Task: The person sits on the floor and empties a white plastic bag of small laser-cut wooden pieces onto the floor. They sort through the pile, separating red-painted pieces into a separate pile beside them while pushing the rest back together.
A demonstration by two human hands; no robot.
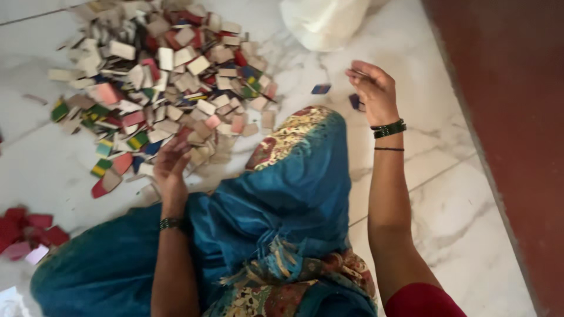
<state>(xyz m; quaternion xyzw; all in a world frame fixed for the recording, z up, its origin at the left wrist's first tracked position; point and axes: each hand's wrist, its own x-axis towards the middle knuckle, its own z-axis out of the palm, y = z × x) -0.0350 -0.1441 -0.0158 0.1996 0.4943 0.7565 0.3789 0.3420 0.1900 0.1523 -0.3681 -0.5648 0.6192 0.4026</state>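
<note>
Tiles (170, 76): a loose pile of small flat rectangular pieces, pale, red, green, blue and yellow, on the white marble floor (458, 223), ahead and left of the person; left hand (171, 168) rests at the near edge of the pile, fingers spread wide and touching tiles, nothing gripped as far as the view shows; right hand (374, 89) is raised well right of the pile, fingers curled narrow, contents cannot be told; a single blue tile (321, 88) lies on the floor just left of the right hand; another dark piece (355, 101) lies partly hidden beneath that hand; blue cloth (288, 194) covers the knee between both arms; a red stack (29, 232) sits at far left; a white bag (323, 20) lies at top.
</note>
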